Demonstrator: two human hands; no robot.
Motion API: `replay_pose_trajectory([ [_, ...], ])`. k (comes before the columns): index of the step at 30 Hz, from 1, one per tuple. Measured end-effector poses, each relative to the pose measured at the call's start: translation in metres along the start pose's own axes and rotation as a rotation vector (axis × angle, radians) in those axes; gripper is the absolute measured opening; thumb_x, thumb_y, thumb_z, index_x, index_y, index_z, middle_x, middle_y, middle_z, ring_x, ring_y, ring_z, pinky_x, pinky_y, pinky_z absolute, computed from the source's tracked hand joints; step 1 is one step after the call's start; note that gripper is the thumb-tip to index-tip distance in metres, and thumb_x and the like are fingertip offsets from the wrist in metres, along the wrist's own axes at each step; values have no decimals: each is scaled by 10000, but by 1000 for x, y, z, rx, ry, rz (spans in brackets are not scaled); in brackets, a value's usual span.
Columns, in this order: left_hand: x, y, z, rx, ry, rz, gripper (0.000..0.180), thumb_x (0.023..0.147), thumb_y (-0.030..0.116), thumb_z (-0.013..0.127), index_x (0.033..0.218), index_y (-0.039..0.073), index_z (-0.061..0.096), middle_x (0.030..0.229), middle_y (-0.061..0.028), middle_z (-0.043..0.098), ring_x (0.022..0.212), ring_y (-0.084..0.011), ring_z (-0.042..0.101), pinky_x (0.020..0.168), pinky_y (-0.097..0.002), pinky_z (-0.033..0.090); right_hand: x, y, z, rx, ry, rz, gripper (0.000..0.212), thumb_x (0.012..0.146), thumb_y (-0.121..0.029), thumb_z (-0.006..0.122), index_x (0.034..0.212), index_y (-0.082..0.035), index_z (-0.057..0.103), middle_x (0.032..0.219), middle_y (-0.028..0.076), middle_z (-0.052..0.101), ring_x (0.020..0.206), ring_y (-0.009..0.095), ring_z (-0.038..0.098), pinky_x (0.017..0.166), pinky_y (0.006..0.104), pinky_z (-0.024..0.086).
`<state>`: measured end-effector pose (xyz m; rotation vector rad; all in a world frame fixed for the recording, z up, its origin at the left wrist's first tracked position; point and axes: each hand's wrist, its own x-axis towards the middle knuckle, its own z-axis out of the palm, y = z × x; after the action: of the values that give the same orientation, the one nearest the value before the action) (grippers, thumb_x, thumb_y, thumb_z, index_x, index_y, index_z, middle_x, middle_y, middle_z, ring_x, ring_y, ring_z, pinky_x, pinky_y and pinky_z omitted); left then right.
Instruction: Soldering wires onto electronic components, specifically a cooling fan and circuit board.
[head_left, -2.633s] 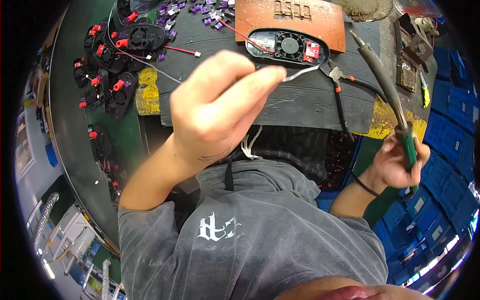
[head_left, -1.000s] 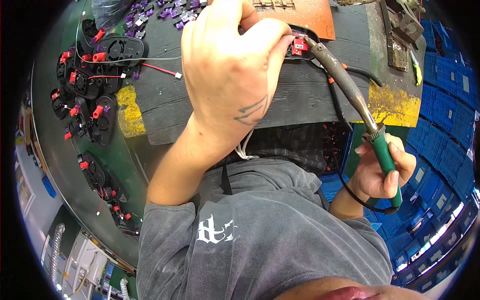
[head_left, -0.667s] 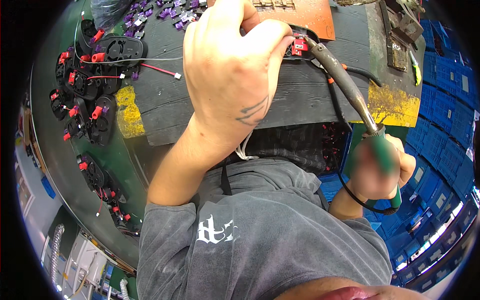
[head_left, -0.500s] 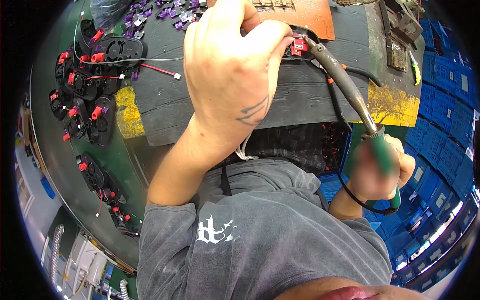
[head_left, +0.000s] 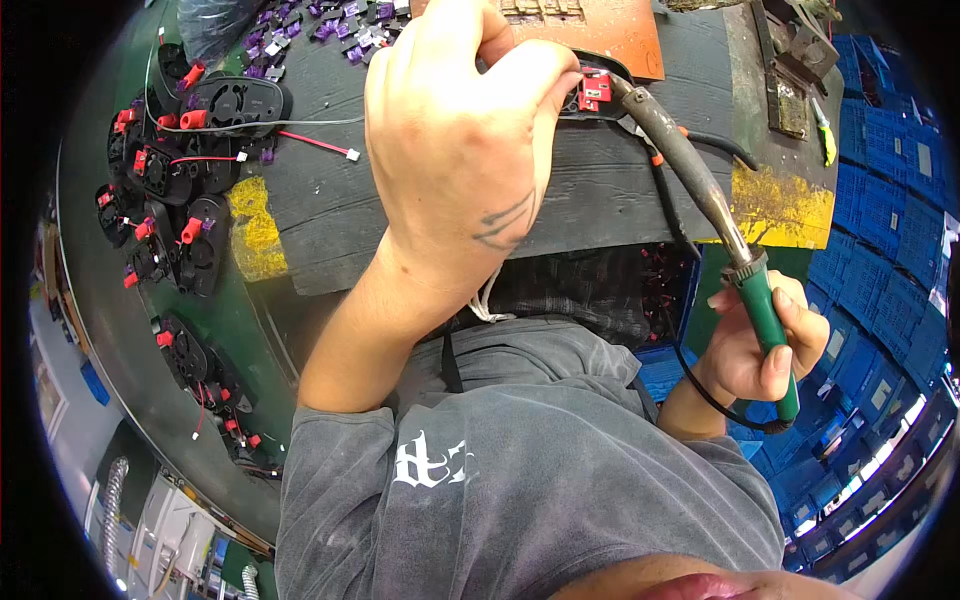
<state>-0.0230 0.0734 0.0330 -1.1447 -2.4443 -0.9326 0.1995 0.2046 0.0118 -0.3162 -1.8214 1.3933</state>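
Observation:
My right hand (head_left: pixel 758 345) is wrapped round the green handle of a soldering iron (head_left: pixel 690 170). The iron's metal shaft slants up and left, and its tip is beside a small red part (head_left: pixel 596 90) seated in a black housing (head_left: pixel 625 72). Over the left side of this housing is my left hand (head_left: pixel 465 120), back of the hand up, thumb and finger pinched together at the red part's edge. Whatever lies in that pinch is too small and hidden to make out. Black-and-orange handled pliers (head_left: pixel 658 165) lie just under the iron.
Left, several black housings (head_left: pixel 205 235) with red parts are piled up, with loose wires (head_left: pixel 315 143). Small purple-and-black pieces (head_left: pixel 350 25) are scattered at the back. An orange-brown board (head_left: pixel 625 40) lies behind my hands; blue crates (head_left: pixel 890 190) are stacked right.
The iron's tip stays close to the red part, at most shifting slightly. My left hand keeps its pinch, and the whole view has drifted a little.

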Motion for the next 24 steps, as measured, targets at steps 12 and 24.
replay_pose_trajectory([
  [12,2,-2,-1,-7,30,65,192,604,33,776,774,66,694,698,-77,475,602,-249,500,536,-356,377,1,0,6,16,1,-2,373,870,-290,507,1039,41,520,804,272,583,603,266,598,527,333,521],
  [24,-2,-6,3,-30,19,48,198,608,32,777,786,63,695,708,-74,479,623,-249,511,551,-355,388,0,1,4,21,31,11,379,871,-299,503,1034,43,522,826,280,583,604,267,603,521,326,533],
])
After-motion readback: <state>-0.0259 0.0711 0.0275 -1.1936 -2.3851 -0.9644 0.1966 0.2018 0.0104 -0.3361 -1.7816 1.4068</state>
